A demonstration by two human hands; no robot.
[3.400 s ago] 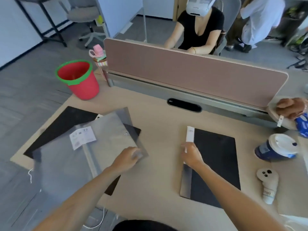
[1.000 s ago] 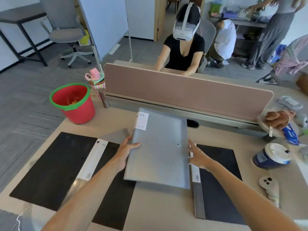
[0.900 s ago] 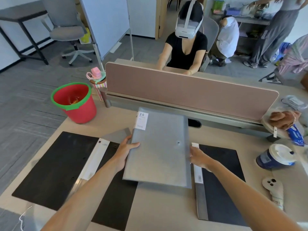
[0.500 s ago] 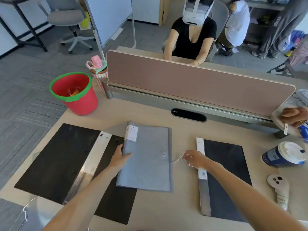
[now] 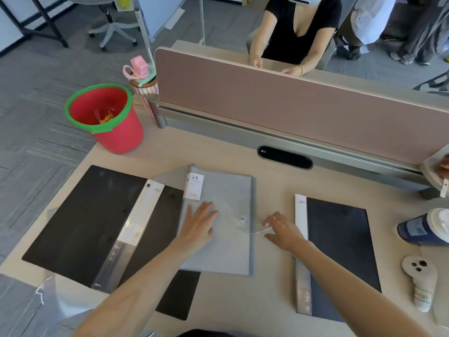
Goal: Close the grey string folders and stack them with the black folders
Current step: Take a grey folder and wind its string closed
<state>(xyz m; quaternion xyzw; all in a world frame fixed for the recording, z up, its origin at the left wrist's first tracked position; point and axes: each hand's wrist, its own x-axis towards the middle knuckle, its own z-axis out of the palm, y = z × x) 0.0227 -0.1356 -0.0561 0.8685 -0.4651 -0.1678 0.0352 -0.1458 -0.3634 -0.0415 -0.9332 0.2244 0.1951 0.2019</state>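
Note:
A closed grey string folder (image 5: 226, 249) with a white "20" label lies flat in the middle of the desk. Its left edge overlaps an open black folder (image 5: 80, 222). My left hand (image 5: 198, 224) presses flat on the grey cover, fingers spread. My right hand (image 5: 281, 229) is just past the folder's right edge and pinches the thin white string (image 5: 257, 231), which runs to the metal button (image 5: 242, 219). A closed black folder (image 5: 340, 249) lies to the right. Another grey translucent folder (image 5: 56, 305) shows at the desk's front left corner.
A red bucket with a green rim (image 5: 107, 117) stands at the back left. A pink divider panel (image 5: 279, 103) runs across the back. At the right are a blue cup with a white lid (image 5: 425, 229) and a white controller (image 5: 420, 280). A person sits behind the divider.
The grey folder went from held up in both hands to lying flat on the desk. My left hand moved from its edge onto the cover. My right hand took the string.

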